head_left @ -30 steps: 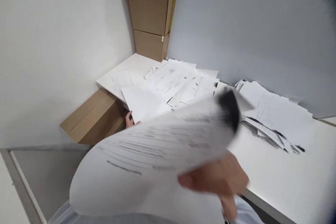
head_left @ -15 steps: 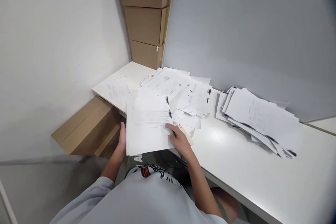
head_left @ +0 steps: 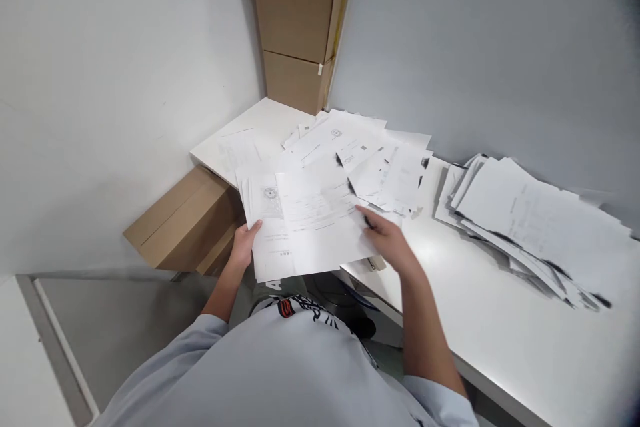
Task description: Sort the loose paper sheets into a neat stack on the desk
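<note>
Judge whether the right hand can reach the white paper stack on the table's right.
Probably yes: bare white tabletop lies between the right hand and that stack, though its fingers touch white printed sheets.

Sheets (head_left: 320, 233), mid-frame: thin printed paper, matt, smooth. Pile (head_left: 525, 213), right: matt paper too. Table (head_left: 505, 333), lower right: smooth, faintly glossy. Boxes (head_left: 295, 17), top centre, and carton (head_left: 187, 213), left: matt cardboard. Shirt (head_left: 260, 373), bottom: matt cloth. Wall (head_left: 110, 67), upper left: smooth, matt.
</note>
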`<state>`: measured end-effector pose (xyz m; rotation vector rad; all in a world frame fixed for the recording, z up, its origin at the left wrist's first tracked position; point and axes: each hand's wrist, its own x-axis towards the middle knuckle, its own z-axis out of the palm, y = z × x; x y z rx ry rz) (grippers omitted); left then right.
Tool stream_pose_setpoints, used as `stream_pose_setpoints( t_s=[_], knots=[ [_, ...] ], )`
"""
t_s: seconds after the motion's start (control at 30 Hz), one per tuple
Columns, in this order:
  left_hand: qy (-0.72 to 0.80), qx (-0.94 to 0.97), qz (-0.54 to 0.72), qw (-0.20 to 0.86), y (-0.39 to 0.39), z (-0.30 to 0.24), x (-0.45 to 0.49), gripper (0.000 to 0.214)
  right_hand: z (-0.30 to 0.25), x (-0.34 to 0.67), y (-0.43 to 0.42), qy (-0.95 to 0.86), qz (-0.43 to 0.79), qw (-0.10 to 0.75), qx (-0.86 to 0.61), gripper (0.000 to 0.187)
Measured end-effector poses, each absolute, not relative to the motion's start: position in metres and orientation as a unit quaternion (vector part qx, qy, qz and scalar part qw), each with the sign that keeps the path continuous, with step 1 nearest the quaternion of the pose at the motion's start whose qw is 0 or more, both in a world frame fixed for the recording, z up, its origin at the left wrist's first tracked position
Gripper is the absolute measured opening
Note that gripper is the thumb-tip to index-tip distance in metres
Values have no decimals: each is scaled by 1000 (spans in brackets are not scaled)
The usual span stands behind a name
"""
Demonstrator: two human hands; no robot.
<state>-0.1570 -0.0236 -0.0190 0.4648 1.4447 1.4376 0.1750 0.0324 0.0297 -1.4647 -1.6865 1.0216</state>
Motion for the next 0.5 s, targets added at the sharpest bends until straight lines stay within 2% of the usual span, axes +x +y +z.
stream_pose_setpoints(
  t_s=[0.17,0.3,0.37,0.5],
  knots=[
    [605,160,599,500,-28,-21,-156,55,52,202,73,-582,379,415,-588,53],
    [553,139,626,531,-27,-25,-150,56,52,207,107,-528,304,484,-628,53],
    [534,143,632,543,-26,-27,-149,56,43,208,129,-534,257,478,-648,53],
    [546,149,623,540,-24,-31,-150,55,25,208,172,-637,198,391,-634,59]
  ],
)
